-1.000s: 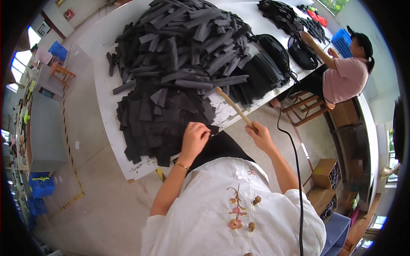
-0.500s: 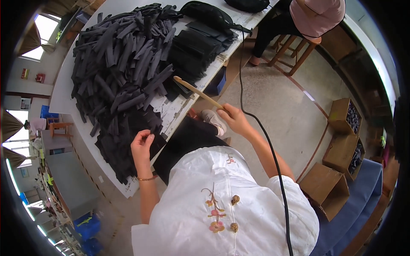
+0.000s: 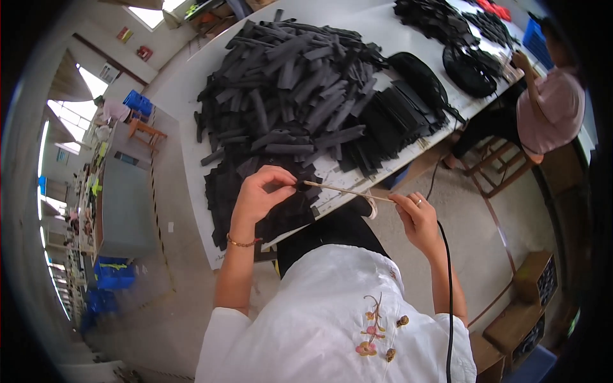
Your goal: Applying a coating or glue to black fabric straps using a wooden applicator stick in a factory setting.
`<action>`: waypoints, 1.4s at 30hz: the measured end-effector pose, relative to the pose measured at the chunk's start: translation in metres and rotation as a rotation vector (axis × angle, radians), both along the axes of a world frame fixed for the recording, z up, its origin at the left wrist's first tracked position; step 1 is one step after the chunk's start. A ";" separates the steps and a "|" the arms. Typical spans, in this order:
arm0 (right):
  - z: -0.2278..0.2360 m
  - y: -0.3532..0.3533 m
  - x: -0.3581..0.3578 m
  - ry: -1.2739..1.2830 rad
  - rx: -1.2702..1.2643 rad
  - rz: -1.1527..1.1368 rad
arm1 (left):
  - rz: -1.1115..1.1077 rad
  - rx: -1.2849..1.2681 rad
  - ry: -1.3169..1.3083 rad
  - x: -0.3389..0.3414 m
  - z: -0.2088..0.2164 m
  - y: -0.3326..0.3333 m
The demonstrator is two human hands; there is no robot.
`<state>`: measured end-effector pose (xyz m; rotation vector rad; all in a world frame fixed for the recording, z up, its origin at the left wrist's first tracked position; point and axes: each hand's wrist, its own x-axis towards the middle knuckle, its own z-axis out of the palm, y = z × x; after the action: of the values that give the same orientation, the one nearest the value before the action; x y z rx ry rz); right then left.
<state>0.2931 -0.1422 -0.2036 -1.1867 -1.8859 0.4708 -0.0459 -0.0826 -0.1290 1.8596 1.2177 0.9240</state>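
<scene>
My right hand (image 3: 416, 220) grips a thin light wooden stick (image 3: 348, 190) by its near end, and a ring shows on one finger. The stick points left, its tip close to the fingertips of my left hand (image 3: 263, 191). Thumb and forefinger of that hand pinch a small black piece of fabric (image 3: 299, 186), hard to make out against the dark pile. Under and around my left hand lie flat black fabric pieces (image 3: 223, 191) at the table's near edge. Beyond them rises a big heap of rolled dark grey fabric strips (image 3: 281, 83).
Stacked black pieces (image 3: 396, 118) and a black pouch (image 3: 418, 73) lie right of the heap on the white table (image 3: 191, 159). A black cable (image 3: 449, 287) runs beside my right arm. A co-worker (image 3: 549, 108) sits at the right; cardboard boxes (image 3: 514, 325) stand on the floor.
My view has swung so the table shows farther right. The stick has turned from pointing up-left to nearly level, and its tip has come to my left hand's fingertips.
</scene>
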 end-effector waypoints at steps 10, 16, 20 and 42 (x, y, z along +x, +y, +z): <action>0.024 0.068 -0.072 -0.264 0.078 0.230 | 0.008 0.304 0.362 -0.029 0.012 0.007; -0.018 0.082 -0.170 0.355 -0.511 0.466 | 0.355 1.024 0.465 -0.034 0.011 -0.012; -0.027 0.084 -0.202 0.394 -0.763 0.568 | 0.306 0.114 -1.089 -0.077 -0.047 0.005; -0.083 0.030 -0.181 -0.024 -0.529 0.448 | 0.968 0.005 -1.305 -0.105 -0.036 0.054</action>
<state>0.1125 -0.1118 -0.2869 -1.0805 -2.1213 1.2658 -0.1511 -0.0285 -0.1648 0.2152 1.0966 2.1164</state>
